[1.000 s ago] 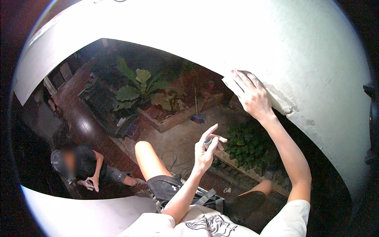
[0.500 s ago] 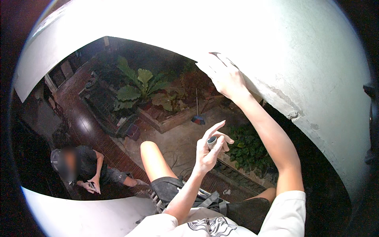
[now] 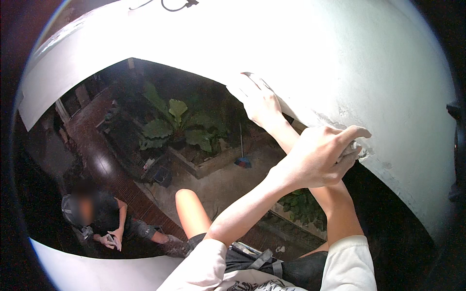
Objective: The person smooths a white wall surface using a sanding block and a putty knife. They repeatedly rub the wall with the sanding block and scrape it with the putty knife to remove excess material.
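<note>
A white curved panel [image 3: 301, 43] fills the upper and right view, with a rough, cracked patch along its lower edge. My right hand [image 3: 259, 102] lies with fingers stretched out along that edge, upper centre, a thin dark line showing beyond its fingertips. My left hand [image 3: 335, 153] has crossed over my right forearm, its fingers bent round something pale grey at the rough patch; what that is, I cannot make out.
A person [image 3: 119, 208] in dark clothes sits at lower left, hands together. Below are a leafy plant [image 3: 177, 111], a raised planter [image 3: 204, 165], a broom [image 3: 242, 160], a tiled floor [image 3: 102, 155] and another white curved surface [image 3: 97, 266]. A dark cable [image 3: 177, 7] shows at top.
My left hand has moved up and right from over my lap to the panel's rough patch, crossing my right arm. My right hand has slid up and left along the edge.
</note>
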`<action>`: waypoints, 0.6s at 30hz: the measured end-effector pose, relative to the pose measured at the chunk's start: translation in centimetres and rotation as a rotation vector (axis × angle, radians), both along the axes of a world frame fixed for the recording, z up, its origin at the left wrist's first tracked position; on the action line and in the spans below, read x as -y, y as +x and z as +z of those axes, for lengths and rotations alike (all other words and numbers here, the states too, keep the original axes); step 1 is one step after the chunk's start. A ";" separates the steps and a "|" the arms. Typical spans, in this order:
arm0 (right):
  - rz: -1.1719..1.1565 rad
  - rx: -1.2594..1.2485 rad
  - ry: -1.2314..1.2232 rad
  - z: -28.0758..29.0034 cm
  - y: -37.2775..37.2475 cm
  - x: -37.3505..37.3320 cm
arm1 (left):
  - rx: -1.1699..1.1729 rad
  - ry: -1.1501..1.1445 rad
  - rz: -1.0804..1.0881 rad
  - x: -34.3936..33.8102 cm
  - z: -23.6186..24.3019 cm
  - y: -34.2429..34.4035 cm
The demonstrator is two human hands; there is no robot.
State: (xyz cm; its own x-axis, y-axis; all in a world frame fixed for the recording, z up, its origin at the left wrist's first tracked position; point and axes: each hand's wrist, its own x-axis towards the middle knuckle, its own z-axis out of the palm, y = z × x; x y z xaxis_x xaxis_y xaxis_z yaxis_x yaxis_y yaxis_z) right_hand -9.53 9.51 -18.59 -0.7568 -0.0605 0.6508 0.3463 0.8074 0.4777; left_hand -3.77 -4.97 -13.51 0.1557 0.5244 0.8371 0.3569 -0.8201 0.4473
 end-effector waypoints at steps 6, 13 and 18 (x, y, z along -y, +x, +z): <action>-0.060 0.047 -0.037 -2.3 5.1 0.6 | -0.065 0.181 0.154 -1.9 0.1 -0.6; -0.019 -0.016 -0.015 -3.0 -2.5 -1.0 | -0.065 0.148 0.128 -1.3 -0.7 1.0; -0.030 -0.033 -0.011 -1.5 -4.2 0.3 | -0.167 0.121 0.163 -0.3 -0.3 1.5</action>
